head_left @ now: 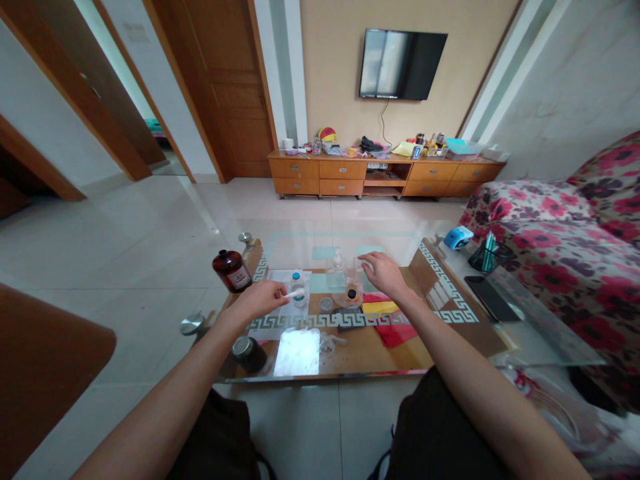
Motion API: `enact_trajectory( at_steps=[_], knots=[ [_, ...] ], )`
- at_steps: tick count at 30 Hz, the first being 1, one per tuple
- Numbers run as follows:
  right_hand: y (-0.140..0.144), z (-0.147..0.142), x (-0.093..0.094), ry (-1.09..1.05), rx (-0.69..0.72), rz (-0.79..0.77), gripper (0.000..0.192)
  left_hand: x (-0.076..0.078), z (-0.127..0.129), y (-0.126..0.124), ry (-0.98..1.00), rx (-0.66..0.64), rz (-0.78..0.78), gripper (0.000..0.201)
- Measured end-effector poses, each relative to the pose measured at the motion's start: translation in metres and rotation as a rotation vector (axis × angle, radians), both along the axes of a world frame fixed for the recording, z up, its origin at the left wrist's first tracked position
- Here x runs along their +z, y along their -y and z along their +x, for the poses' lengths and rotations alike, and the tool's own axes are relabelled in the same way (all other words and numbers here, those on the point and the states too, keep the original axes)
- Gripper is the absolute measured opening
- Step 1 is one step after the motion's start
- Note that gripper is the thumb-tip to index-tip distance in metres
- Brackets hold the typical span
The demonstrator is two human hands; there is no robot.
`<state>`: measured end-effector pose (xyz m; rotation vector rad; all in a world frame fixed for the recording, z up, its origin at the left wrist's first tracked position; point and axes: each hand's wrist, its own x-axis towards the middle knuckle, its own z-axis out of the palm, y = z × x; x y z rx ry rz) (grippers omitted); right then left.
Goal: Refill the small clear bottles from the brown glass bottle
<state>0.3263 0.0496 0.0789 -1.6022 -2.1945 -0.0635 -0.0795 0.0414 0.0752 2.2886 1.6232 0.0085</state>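
I sit at a glass coffee table [450,303]. My left hand [263,299] pinches a small white stick-like item [295,293] beside a small clear bottle with a blue cap [298,288]. My right hand [383,272] rests with curled fingers on top of a small clear container [351,267], above a little bottle with a dark cap [353,294]. A clear pump bottle [336,267] stands just left of that hand. A brown glass bottle with a label [231,271] stands at the table's far left.
A dark round jar [249,353], a white sheet [297,351] and red and yellow cloth [387,319] lie near me. A black phone [487,297], pen cup [487,255] and blue device [457,237] sit at right, beside a floral sofa [560,247]. A wooden TV cabinet [385,175] stands beyond.
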Motion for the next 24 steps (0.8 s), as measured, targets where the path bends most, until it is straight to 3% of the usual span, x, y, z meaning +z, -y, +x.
enact_trajectory(
  at_steps=[14,24],
  knots=[
    [0.0016,0.0058,0.0012,0.002,-0.176,-0.067,0.048,0.0034,0.0051,0.0055,0.033,-0.023,0.011,0.049],
    [0.0033,-0.0028,-0.002,-0.034,-0.006,-0.095,0.05,0.0021,0.0064,0.0044,0.046,-0.062,0.025,0.047]
  ],
)
